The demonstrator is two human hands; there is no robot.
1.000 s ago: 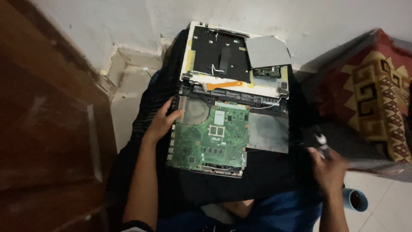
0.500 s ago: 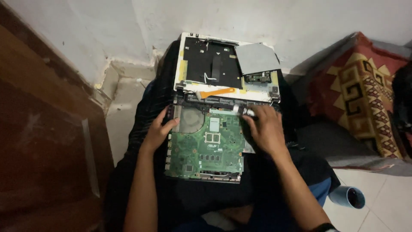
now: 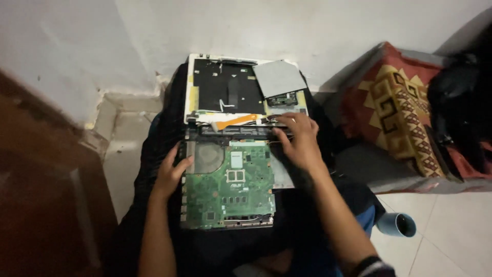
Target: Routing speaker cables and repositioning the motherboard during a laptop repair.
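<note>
A dark wooden door (image 3: 36,195) stood at the left, beside a rough white wall (image 3: 77,46) and pale floor tiles (image 3: 120,159). The left hand (image 3: 171,174), fingers loosely spread, rested on the edge of a green circuit board (image 3: 230,187) lying on the person's lap. The right hand (image 3: 300,141), fingers spread, pressed the board's top edge, below the white laptop shell (image 3: 225,90). A patterned red cushion (image 3: 394,102) and blue cup (image 3: 397,224) lay rightward.
</note>
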